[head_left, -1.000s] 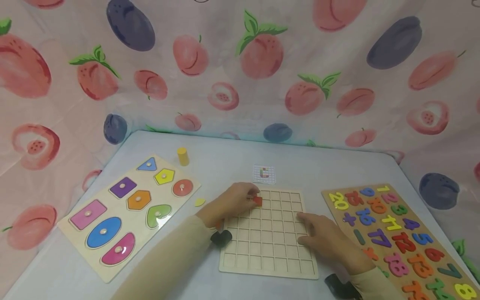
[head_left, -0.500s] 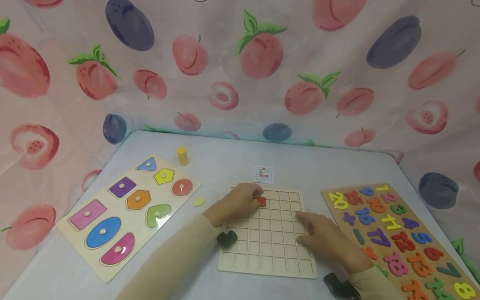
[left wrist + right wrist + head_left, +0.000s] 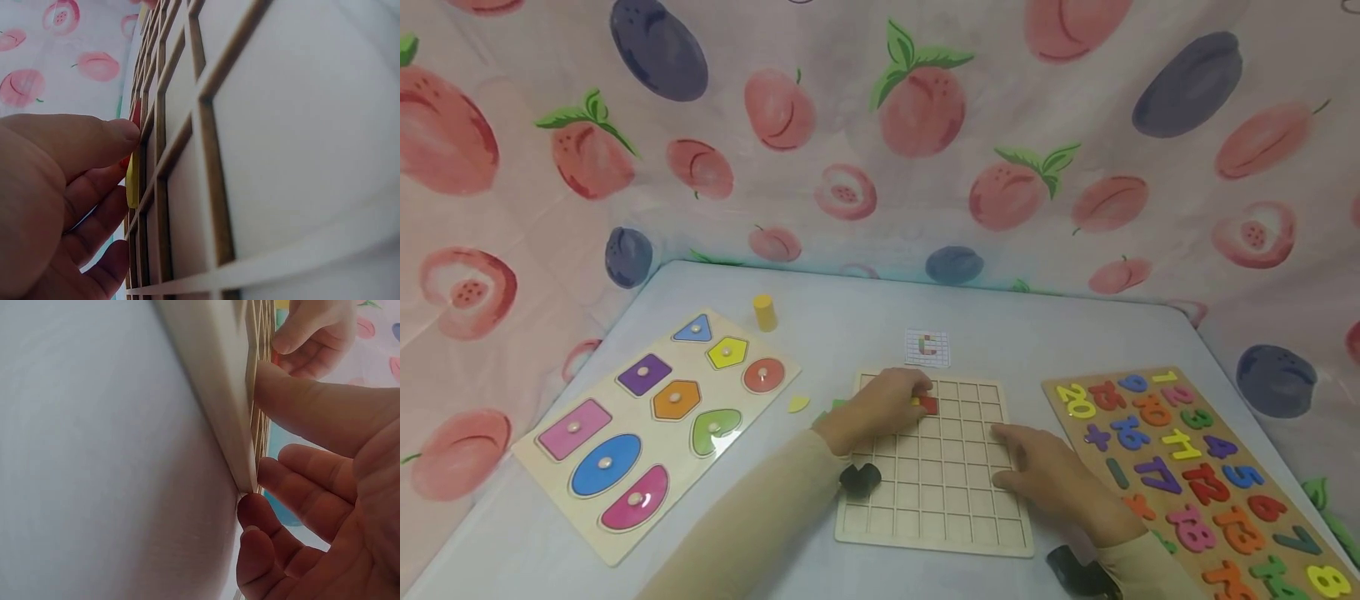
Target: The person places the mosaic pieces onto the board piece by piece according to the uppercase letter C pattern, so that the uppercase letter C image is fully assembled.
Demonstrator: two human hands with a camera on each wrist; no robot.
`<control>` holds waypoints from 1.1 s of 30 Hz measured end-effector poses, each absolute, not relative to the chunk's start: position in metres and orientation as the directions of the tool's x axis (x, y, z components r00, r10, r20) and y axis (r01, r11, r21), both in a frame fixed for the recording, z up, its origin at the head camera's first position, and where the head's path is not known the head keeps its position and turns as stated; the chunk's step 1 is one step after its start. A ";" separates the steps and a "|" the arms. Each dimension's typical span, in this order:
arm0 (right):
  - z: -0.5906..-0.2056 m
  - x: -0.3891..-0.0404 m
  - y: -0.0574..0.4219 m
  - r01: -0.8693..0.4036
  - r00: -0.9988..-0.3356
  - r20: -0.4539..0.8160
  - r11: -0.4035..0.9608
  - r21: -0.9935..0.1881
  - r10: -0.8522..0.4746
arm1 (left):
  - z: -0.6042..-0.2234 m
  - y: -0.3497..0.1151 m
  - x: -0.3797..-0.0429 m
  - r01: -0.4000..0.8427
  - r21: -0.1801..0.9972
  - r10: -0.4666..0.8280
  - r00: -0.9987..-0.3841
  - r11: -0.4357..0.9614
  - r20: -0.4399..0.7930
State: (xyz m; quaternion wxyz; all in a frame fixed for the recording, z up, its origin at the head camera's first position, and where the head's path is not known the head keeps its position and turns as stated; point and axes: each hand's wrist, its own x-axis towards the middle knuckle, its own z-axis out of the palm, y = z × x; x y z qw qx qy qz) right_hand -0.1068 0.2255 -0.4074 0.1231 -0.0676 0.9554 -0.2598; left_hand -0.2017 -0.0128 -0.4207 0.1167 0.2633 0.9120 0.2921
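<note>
A pale wooden grid board (image 3: 925,533) lies on the table. Over its upper left part my left hand (image 3: 883,400) pinches a small red tile (image 3: 929,406) between thumb and fingertips. Beside it a yellow tile (image 3: 132,181) sits against the grid in the left wrist view; it may touch the fingers. Some fingertips of that hand are hidden in the head view. My right hand (image 3: 1045,475) rests on the board's right side, thumb and fingertips spread and touching it. In the right wrist view its fingers (image 3: 312,487) are relaxed along the edge.
A pattern card (image 3: 927,347) lies behind the grid. On the left are a shape puzzle (image 3: 617,542), a yellow cylinder (image 3: 765,312) and a yellow piece (image 3: 798,404). Green pieces (image 3: 839,404) show beside the left wrist. A number puzzle (image 3: 1093,425) lies right.
My left hand has slid slightly to the right, and the red tile has moved right with it. Green pieces have come into sight by the left wrist. The right hand has stayed put.
</note>
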 end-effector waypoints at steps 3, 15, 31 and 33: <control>-0.407 -0.107 0.225 -0.068 -0.961 -0.199 0.857 -0.510 -0.195 | -0.420 -0.012 -0.201 0.403 0.602 0.546 -0.835 0.689 -0.065; -0.408 -0.107 0.227 -0.071 -0.960 -0.195 0.852 -0.519 -0.199 | -0.420 -0.012 -0.202 0.364 0.625 0.523 -0.848 0.690 -0.085; -0.408 -0.107 0.227 -0.070 -0.959 -0.199 0.852 -0.518 -0.200 | -0.415 -0.021 -0.198 0.329 0.631 0.501 -0.859 0.702 -0.109; -0.408 -0.107 0.227 -0.063 -0.959 -0.205 0.852 -0.520 -0.196 | -0.415 -0.025 -0.198 0.324 0.633 0.496 -0.861 0.703 -0.110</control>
